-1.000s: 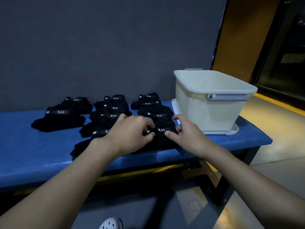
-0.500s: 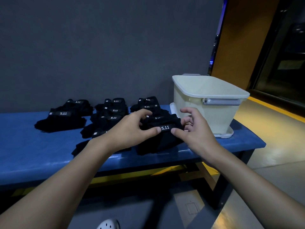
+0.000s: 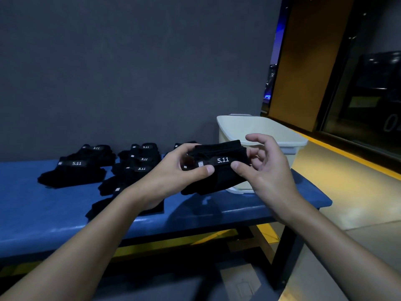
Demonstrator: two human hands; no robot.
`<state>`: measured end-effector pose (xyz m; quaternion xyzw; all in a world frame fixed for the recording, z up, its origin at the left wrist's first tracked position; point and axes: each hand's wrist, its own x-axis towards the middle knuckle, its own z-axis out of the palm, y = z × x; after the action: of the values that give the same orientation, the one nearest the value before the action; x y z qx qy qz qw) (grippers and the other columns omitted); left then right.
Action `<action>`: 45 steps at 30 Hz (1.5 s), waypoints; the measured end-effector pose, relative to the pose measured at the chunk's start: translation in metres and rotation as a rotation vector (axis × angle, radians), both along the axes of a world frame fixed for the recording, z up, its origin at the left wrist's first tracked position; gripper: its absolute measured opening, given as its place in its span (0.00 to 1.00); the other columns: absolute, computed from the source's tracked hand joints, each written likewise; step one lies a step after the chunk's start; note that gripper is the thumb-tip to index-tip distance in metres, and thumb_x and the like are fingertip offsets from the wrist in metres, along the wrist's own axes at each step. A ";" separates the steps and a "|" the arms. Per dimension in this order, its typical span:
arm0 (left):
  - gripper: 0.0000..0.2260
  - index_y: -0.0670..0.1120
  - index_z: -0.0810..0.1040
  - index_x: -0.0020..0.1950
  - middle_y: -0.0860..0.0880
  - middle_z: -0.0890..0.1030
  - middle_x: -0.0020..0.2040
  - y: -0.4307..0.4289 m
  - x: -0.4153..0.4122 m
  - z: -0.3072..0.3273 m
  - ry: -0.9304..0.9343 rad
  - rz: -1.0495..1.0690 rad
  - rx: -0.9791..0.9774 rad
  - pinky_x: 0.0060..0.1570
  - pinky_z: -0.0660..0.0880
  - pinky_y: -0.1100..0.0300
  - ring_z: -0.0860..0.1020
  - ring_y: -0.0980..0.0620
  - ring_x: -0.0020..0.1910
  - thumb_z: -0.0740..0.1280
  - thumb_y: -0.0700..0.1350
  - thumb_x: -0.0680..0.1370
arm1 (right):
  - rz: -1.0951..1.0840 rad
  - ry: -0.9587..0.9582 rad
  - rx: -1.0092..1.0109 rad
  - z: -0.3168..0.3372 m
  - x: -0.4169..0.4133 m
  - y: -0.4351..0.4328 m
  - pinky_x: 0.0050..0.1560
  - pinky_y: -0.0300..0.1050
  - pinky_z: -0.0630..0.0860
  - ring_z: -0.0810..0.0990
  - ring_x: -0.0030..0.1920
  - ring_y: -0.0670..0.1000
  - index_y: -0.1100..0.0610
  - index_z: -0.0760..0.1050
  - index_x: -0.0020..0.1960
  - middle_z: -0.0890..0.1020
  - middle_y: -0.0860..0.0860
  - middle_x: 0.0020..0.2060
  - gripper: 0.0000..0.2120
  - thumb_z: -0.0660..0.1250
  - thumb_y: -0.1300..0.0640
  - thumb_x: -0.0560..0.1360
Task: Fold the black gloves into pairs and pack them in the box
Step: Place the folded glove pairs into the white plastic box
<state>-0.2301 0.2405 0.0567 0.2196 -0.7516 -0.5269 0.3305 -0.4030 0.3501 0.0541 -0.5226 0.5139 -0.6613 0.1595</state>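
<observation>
Above the counter (image 3: 43, 203), left hand (image 3: 173, 171) and right hand (image 3: 268, 170) pinch the glove pair (image 3: 221, 178), now raised before the box (image 3: 260, 128).

Looked like an industrial packing or warehouse workspace: blue padded bench (image 3: 43, 213) on a metal frame, plain grey wall (image 3: 130, 72), glossy floor (image 3: 358, 203) with yellow line (image 3: 347, 158), rows of identical black gloves (image 3: 71, 170). Exact kind unclear.
</observation>
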 end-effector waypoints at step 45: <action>0.15 0.38 0.79 0.57 0.41 0.82 0.53 0.009 0.002 0.016 -0.026 -0.311 -0.256 0.57 0.77 0.55 0.81 0.46 0.54 0.73 0.30 0.72 | 0.477 0.225 0.581 0.014 -0.025 0.012 0.59 0.44 0.76 0.80 0.61 0.49 0.44 0.74 0.66 0.81 0.52 0.59 0.25 0.74 0.52 0.70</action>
<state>-0.2284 0.2499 0.0725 0.0639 -0.8416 -0.4689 0.2604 -0.4278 0.3616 0.0685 -0.6296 0.5583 -0.3712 0.3926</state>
